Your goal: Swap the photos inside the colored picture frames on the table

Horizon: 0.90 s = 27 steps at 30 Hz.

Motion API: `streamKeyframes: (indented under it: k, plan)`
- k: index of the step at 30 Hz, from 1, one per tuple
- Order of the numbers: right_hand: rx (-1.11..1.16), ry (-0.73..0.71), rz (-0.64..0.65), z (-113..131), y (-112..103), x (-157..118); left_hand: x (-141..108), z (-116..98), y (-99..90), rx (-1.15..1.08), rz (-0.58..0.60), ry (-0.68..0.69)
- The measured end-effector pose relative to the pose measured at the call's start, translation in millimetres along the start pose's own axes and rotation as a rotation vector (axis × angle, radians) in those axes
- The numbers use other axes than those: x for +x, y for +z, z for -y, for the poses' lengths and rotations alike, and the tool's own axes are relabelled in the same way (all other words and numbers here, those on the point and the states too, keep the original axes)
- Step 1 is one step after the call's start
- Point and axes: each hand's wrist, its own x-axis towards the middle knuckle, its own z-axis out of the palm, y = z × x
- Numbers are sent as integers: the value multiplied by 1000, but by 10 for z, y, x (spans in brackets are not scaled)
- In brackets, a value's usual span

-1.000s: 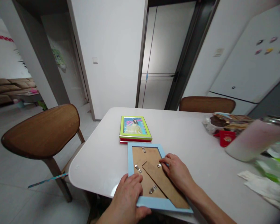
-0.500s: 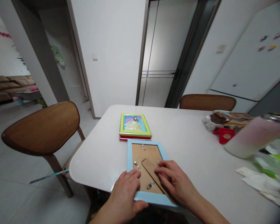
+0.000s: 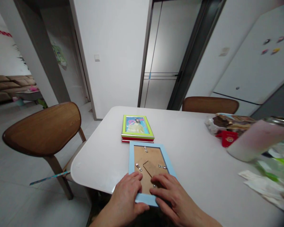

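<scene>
A light blue picture frame (image 3: 132, 157) lies face down at the table's near edge, its brown backing board (image 3: 151, 157) and metal clips showing. My left hand (image 3: 127, 194) grips its lower left corner, fingers on top and thumb at the front edge. Over the lower right part, my right hand (image 3: 170, 195) rests with bent, slightly spread fingertips on the backing near the bottom clip, which is partly hidden. Just beyond is a stack with a green frame (image 3: 150, 127) on top, holding a picture of a figure in a yellow dress, and red edges beneath.
On the white table (image 3: 194, 142), a pink and white tumbler (image 3: 255, 138), a red packet (image 3: 229, 138), a brown snack bag (image 3: 234, 121) and white tissues (image 3: 262, 186) are at the right. Wooden chairs stand at the left (image 3: 42, 129) and far side (image 3: 210, 104).
My right hand has moved down and slightly left across the backing, from the right clip to the bottom clip. The right clip is now uncovered. My left hand stays almost in place.
</scene>
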Motion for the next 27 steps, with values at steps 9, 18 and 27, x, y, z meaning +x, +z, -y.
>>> streamKeyframes:
  k: [9,18,27]
  plan:
    - [-74,111,-79,-49,177,565,-2,2,-4,-26,-24,-2]
    - [-104,5,-5,-1,142,602,13,3,-12,-74,-59,10]
    - [-175,381,-228,-498,129,954,-4,58,37,-88,-37,17]
